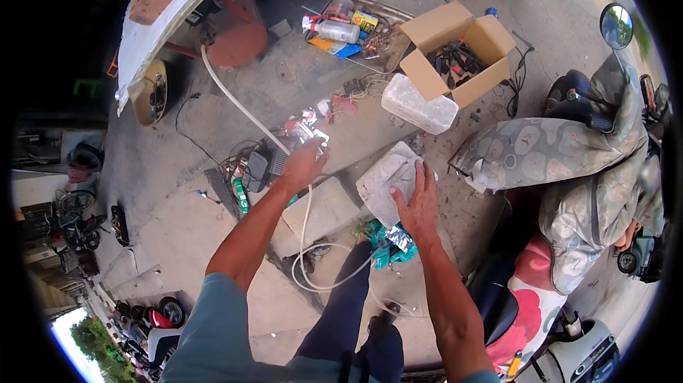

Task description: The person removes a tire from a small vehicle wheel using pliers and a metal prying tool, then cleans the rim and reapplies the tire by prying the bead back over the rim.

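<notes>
My left hand (pixel 304 161) reaches forward with its fingers bent over crumpled silver foil packaging (pixel 307 127) on the ground. My right hand (pixel 417 205) lies with fingers stretched and thumb apart against a dusty whitish block (pixel 378 178). A pale flexible hose (pixel 245 109) runs past my left wrist and loops down near my legs. Just below the whitish block, a green plastic bag (pixel 388 251) lies beside a silver packet (pixel 400 238). Left of my left hand sit a dark grey boxy device (pixel 257 169) and tangled thin cables.
An open cardboard box (pixel 491 49) full of dark parts stands ahead on the right, behind a second whitish block (pixel 420 103). A tray (pixel 395 12) holds a spray can (pixel 334 30) and small parts. A covered scooter (pixel 548 152) stands close on the right.
</notes>
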`<move>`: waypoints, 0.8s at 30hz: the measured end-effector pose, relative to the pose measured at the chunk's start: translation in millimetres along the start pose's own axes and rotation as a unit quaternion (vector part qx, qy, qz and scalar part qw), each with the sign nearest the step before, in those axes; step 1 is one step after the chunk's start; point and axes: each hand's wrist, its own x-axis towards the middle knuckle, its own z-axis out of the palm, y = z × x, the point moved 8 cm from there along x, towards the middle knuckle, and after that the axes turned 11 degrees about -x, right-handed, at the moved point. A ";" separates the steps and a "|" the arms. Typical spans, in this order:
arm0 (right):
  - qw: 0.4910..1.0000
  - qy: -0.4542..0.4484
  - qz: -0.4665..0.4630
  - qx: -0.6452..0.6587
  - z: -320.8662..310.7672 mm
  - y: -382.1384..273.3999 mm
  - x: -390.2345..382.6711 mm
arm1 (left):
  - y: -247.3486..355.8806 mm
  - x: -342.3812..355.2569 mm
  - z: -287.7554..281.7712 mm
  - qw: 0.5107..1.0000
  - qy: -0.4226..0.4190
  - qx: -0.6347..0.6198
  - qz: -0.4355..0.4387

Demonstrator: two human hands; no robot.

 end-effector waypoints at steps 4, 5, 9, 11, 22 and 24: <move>0.992 0.030 -0.004 -0.120 32.6 0.3 -3.5 | 43.4 129.4 12.0 0.979 0.071 0.079 0.174; 0.991 0.043 -0.005 -0.130 30.2 9.4 -1.6 | 58.4 162.1 24.9 0.974 0.078 0.080 0.198; 0.986 0.092 -0.031 -0.132 36.0 9.5 -1.6 | 63.5 253.8 44.9 0.941 0.117 0.199 0.248; 0.987 0.083 -0.032 -0.137 40.4 9.8 -2.6 | 46.6 278.8 52.4 0.941 0.093 0.259 0.199; 0.987 0.076 -0.024 -0.137 40.4 9.8 -6.9 | -31.8 220.9 14.2 0.856 0.005 0.433 0.283; 0.988 0.077 -0.023 -0.131 40.2 11.1 -7.2 | -50.9 194.2 9.3 0.858 -0.012 0.439 0.267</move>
